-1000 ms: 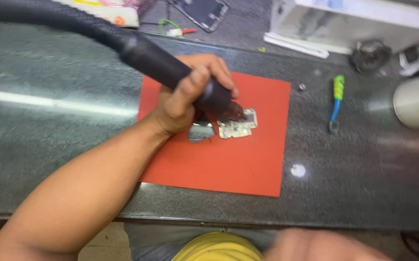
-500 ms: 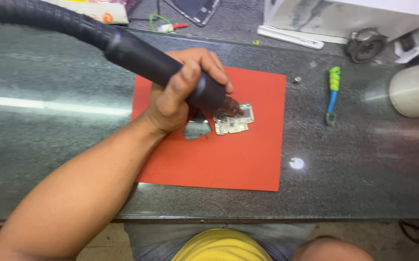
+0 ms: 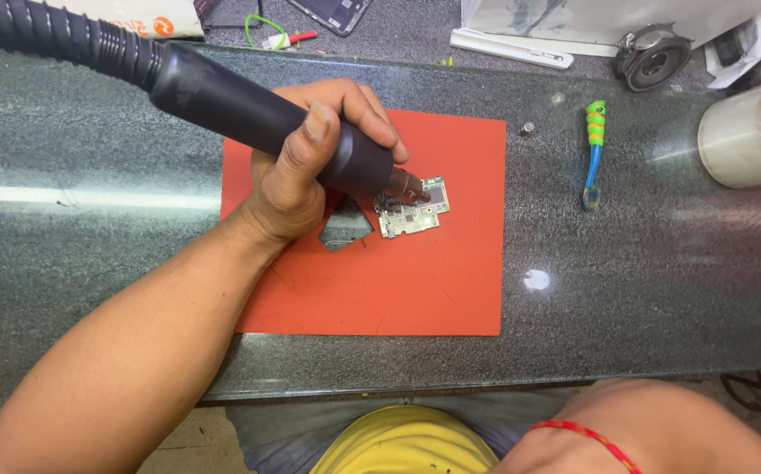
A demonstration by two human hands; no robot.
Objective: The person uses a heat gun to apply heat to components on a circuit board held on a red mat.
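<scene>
The left hand (image 3: 306, 171) grips the black hot-air wand (image 3: 257, 118), its long axis slanting down-right to a nozzle apparently just above the small circuit board (image 3: 414, 211) mid red mat (image 3: 415, 290); the right forearm (image 3: 661, 430), hand unseen, is well off.

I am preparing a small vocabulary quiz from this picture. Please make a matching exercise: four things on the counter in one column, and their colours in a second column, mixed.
Things:
1. mat
2. hot-air tool handle
3. small brush
4. tape roll

Colours:
a. green and blue
b. black
c. whitish, translucent
d. orange-red

Pairs: 1-d, 2-b, 3-a, 4-c
</scene>
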